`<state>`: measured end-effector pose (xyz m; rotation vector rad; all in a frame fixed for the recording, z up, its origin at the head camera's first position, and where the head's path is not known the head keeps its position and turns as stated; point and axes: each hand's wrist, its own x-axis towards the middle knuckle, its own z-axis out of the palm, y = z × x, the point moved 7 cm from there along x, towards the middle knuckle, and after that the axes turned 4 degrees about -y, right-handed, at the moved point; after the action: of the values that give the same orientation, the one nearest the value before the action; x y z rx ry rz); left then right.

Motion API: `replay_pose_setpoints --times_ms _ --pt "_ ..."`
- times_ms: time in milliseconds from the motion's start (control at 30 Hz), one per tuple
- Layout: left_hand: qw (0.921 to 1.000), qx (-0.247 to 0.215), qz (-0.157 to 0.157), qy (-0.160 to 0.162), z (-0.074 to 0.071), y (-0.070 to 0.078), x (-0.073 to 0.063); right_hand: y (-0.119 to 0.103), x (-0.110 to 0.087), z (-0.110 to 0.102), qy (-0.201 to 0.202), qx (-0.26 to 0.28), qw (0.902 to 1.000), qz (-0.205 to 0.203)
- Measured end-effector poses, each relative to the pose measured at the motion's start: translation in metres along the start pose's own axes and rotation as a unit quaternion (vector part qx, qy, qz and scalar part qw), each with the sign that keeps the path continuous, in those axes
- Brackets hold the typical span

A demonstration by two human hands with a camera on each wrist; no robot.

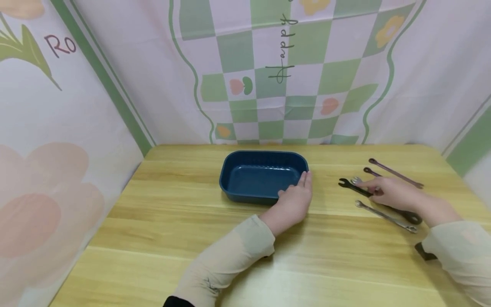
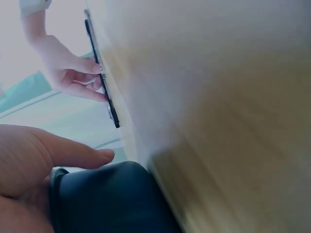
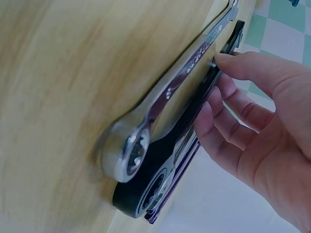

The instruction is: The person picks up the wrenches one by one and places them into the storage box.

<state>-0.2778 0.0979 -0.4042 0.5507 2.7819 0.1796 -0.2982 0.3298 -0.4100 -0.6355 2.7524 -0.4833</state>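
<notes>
Tray (image 1: 245,198) sits on the table (image 1: 345,266), my left hand (image 1: 293,202) laid straight-fingered against its right end, apparently to steady it, while farther right my right hand (image 1: 397,194) pinches the black wrench (image 1: 358,189), presumably for its slimness, among other wrenches (image 1: 385,216).

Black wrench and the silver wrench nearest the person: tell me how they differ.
Colour: the black wrench is dark, while the silver wrench is bright metal.
Size: the black wrench looks thicker, with a larger ring end than the silver wrench's.
View: in the head view the right hand hides the black wrench's middle; the silver wrench is uncovered.
Shared: each has a ring end.
</notes>
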Motion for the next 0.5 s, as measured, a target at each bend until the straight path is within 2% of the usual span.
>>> replay_pose_setpoints --times_ms 167,367,500 --pt "0.9997 -0.021 0.000 -0.008 -0.003 -0.001 0.001 0.000 0.000 0.000 0.001 -0.002 1.0000 -0.002" --pt "0.9995 -0.017 0.016 -0.023 -0.008 -0.004 0.000 -0.002 -0.001 -0.001 0.004 -0.014 0.9999 -0.003" --pt "0.9994 -0.009 0.033 -0.009 -0.018 -0.008 -0.004 -0.003 -0.001 -0.003 0.010 -0.033 0.9994 -0.006"
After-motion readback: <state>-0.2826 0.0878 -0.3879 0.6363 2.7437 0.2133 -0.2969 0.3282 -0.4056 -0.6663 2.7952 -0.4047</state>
